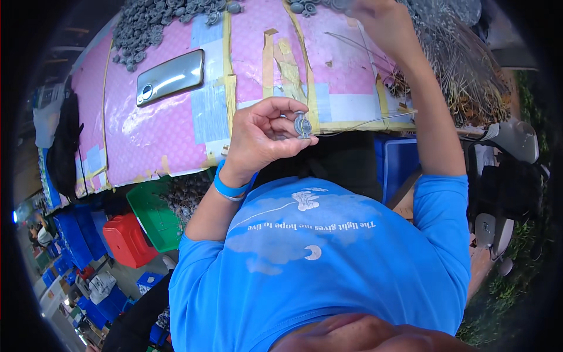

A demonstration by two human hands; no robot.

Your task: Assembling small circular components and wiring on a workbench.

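My left hand [261,132] is held at the table's near edge, closed on a small grey moulded part [302,125] with rounded rims, pinched between thumb and fingers. A thin wire [366,122] runs to the right from beside this part; whether it is attached I cannot tell. Stretched to the far side, my right hand [387,26] is over a few grey parts [308,6] at the top edge. Its fingertips are blurred and partly cut off, so what they hold is hidden.
Pink and white sheeting [158,132] with yellow tape covers the table. On it lie a phone [170,77], a heap of grey parts [146,26] at far left and a wire bundle [454,70] at right. Below stand green [153,214], red [126,240] and blue [399,164] bins.
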